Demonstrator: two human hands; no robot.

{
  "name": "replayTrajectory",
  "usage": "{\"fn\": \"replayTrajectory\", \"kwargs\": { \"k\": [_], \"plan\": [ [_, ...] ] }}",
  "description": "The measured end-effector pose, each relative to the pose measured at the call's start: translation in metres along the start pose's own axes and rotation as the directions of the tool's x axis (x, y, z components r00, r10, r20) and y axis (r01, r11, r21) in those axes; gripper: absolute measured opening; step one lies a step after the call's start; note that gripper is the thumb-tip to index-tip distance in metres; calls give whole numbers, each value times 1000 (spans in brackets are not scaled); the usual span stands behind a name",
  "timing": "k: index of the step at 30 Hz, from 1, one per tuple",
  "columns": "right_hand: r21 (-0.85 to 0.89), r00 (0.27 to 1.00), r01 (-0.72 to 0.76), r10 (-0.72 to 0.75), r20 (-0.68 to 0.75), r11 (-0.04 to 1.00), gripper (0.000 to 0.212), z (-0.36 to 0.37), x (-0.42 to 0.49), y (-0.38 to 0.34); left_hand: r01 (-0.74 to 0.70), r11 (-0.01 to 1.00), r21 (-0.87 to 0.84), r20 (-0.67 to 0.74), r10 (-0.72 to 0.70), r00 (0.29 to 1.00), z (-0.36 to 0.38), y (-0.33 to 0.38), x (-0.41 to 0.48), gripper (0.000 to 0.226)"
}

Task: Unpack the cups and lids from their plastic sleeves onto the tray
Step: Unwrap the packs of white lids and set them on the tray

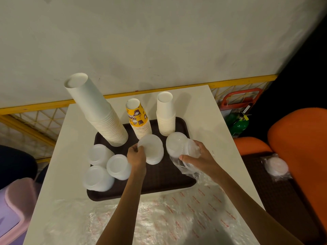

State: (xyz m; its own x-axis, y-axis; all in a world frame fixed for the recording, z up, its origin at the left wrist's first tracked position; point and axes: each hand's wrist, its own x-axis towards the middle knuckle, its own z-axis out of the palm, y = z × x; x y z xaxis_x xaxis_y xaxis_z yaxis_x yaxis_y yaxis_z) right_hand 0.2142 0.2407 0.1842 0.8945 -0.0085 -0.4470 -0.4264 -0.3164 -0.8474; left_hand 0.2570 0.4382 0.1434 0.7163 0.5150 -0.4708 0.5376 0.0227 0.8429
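Head view: your left hand (pixel 136 156) pinched one lid stack (pixel 151 149) steady; your right hand (pixel 200 159) gripped sleeved lids (pixel 178 145) for unwrapping.

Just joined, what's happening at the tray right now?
A person is unpacking lids. The left hand holds a bare lid stack over the tray; the right hand grips sleeved lids beside it. Three cup stacks and three more lid stacks already stand there. One wrapped pack waits off to the right.
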Motion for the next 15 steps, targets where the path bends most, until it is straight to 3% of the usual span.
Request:
{"fn": "replayTrajectory", "kwargs": {
  "k": [6,15],
  "plan": [
    [-66,1000,-8,6,-24,998,75,-1,14,2,38,985,170,-29,-34,999,13,-9,17,32],
    [-35,1000,-14,14,-14,999,77,-1,21,9,-39,885,463,-45,67,997,21,-17,31,34]
  ]
}}
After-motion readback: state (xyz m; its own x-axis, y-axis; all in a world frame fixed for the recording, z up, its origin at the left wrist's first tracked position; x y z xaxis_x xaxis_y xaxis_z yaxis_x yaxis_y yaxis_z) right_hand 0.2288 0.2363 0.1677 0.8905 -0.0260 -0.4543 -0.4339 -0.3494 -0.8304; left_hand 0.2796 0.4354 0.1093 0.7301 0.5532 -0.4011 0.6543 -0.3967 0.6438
